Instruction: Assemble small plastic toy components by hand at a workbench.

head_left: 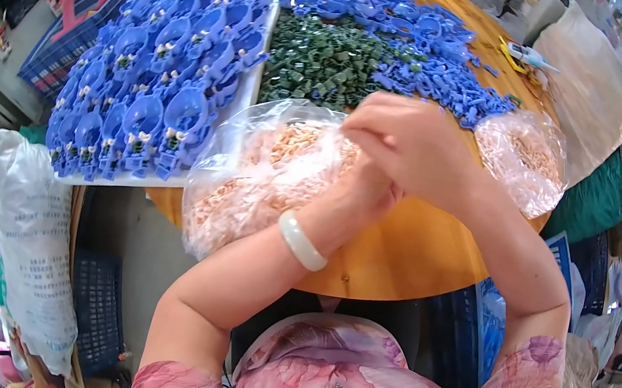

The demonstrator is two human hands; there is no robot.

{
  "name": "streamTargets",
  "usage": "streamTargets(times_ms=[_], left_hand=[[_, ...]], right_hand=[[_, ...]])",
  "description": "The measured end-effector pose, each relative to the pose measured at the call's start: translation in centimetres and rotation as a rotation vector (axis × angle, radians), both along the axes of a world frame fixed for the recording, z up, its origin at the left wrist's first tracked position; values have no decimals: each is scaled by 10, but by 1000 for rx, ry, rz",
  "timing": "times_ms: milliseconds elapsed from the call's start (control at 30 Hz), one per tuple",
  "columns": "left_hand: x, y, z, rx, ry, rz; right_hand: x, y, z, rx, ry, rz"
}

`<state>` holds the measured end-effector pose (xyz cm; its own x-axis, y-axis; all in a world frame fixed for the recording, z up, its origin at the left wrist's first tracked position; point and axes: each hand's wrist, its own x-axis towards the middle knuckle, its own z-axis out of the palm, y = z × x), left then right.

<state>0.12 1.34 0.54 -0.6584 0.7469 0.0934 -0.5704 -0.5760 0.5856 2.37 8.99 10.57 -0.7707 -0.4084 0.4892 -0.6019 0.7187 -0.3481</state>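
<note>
My right hand (412, 133) lies across my left hand (370, 183) over the middle of the round table, the two touching. The right fingers are bent and closed; whatever they hold is hidden. Mostly covered by the right hand, the left hand also looks curled, and its contents do not show. Beside my left wrist, which wears a pale bangle (302, 240), a clear plastic bag (222, 208) holds many small beige pieces. Just beyond the hands lie heaps of small dark green plastic parts (322, 56) and small blue plastic parts (460, 87).
A white board (253, 90) at left carries rows of blue plastic assemblies (147, 113). More blue parts (399, 13) lie at the far side of the wooden table (399, 258). A second bag of beige pieces (522, 151) and a yellow-and-white tool (527, 56) are at right. A white sack (33, 254) stands left.
</note>
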Motion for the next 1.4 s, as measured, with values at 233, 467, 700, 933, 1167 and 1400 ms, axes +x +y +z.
streamTargets(times_ms=[233,467,700,933,1167,1400], left_hand=[[-6,4,-21,71,-61,14],[-2,1,-2,-74,-94,14],[-3,-6,-2,-67,37,-70],[-8,-2,-10,-85,27,-65],[5,-4,20,-68,60,46],[1,-10,23,26,34,-43]], right_hand=[[-69,-68,-25,756,-406,-22],[-80,-62,-33,628,-219,17],[-67,-43,-13,27,-435,150],[-33,-18,6,-523,-831,273],[-3,29,9,-868,-675,166],[31,68,15,-851,-481,-124]])
